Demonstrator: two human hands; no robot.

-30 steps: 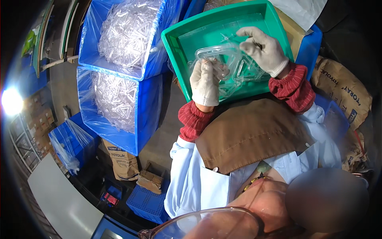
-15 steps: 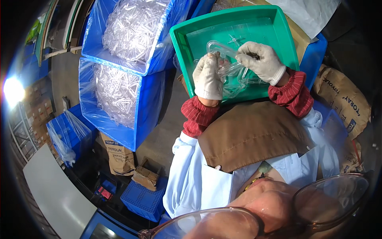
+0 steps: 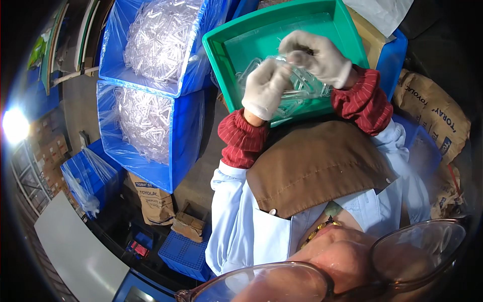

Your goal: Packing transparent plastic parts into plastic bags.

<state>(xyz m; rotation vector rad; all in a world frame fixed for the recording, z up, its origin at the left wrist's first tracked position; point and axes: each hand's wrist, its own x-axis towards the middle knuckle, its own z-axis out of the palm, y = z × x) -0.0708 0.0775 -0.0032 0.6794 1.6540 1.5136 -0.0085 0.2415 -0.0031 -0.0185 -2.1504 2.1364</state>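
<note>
Both my hands wear pale work gloves and are close together above a green tray (image 3: pixel 251 46). My left hand (image 3: pixel 265 86) is closed on a clear plastic piece, part of which its fingers hide. My right hand (image 3: pixel 319 59) is curled, thumb and fingertips pinched near the left fingertips; whatever it grips is too hidden to make out. Several clear plastic pieces (image 3: pixel 308 84), narrow and frame-like, lie under and between the hands in the tray's near part. Their outlines overlap, so I cannot tell which are held and which lie loose.
To the left, two blue bins (image 3: pixel 185 116) lined with clear film hold heaps of clear plastic pieces (image 3: pixel 163 40). Brown paper sacks (image 3: pixel 427 113) lie at the right. Further left are a paper sack (image 3: pixel 152 199), a blue crate (image 3: pixel 185 254) and a film-covered blue bin (image 3: pixel 93 173).
My right hand has moved up and left, closer to the left fingertips. My left hand has turned its back upward. The long clear piece between them is now mostly hidden. The view has shifted slightly.
</note>
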